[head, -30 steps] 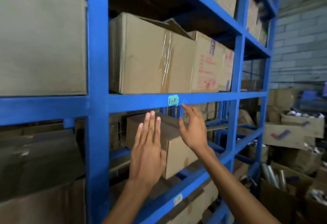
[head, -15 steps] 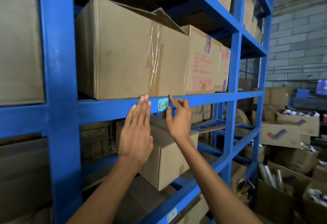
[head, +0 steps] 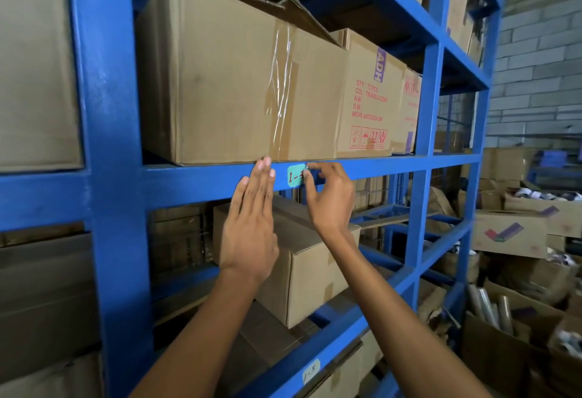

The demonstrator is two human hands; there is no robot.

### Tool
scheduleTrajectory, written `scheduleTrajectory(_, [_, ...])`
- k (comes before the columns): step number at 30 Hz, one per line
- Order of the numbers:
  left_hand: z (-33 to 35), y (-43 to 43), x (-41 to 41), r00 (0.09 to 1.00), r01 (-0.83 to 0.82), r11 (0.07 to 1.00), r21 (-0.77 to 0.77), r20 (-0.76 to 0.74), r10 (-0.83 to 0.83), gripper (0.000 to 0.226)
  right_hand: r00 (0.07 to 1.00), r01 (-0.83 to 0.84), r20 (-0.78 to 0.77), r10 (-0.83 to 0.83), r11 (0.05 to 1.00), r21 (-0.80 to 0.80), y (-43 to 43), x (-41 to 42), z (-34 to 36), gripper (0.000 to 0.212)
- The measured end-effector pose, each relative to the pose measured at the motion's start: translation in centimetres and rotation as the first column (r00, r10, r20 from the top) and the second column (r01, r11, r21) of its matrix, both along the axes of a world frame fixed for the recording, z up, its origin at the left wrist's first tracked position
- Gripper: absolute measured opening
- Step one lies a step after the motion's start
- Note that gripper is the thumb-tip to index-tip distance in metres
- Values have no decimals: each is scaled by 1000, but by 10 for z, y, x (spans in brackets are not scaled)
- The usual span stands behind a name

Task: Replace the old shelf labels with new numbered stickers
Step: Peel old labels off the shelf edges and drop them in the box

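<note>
1. Head view, the label: the teal label (head: 295,176) sits on the front face of the blue beam (head: 195,179), with a red handwritten "1-" showing and the rest hidden behind my fingers. It faces the aisle, so I can read it without moving stock.

2. Head view, right hand: my right hand (head: 330,199) is at the label's right edge. The fingers are curled, and the forefinger and thumb pinch that edge. A grip this fine suits working a corner, though I cannot tell whether I am lifting the sticker or seating it.

3. Head view, left hand: my left hand (head: 248,224) lies flat just left of the label, fingers straight and together, holding nothing. Its fingertips (head: 264,168) press the beam and reach its top edge. I judge it is there to brace me and steady the work.

4. Head view, around the label:
   - Directly above it stands a taped carton (head: 220,83), its base right at the beam's top edge.
   - Above and to the right is a printed carton (head: 371,95).
   - Below it, behind my wrists, sits a smaller carton (head: 315,268).
   - Well below it, on a lower beam, is a white label (head: 311,372) with handwriting too small to read for certain.

5. Judgement: this label is the one in hand, and the white one looks not yet dealt with.
</note>
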State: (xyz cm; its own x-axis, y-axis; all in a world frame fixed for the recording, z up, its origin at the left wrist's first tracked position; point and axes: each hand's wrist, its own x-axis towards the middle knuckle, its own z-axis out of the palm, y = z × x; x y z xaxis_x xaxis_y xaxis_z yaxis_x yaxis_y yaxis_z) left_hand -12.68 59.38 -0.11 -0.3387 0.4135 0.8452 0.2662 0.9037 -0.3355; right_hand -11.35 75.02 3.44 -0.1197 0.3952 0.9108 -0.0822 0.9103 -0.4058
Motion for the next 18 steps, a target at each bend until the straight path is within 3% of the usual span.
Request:
scheduleTrajectory(3, [1,1,1,1000,-28,1000,-10,7,28,108,999,-2,35,0,998,60,4,2,5,14])
scheduleTrajectory(8, [2,0,7,998,-47,999,-25,38,48,108,988,28,143,-51,987,159,6,5,17,20])
scheduleTrajectory(13, [6,-5,11,996,-25,999,-43,88,29,106,973,-96,218,77,992,76,13,4,20,22])
scheduleTrajectory(18, [10,-11,12,993,-8,997,-75,120,17,102,953,-248,169,251,968,-41,15,4,17,18])
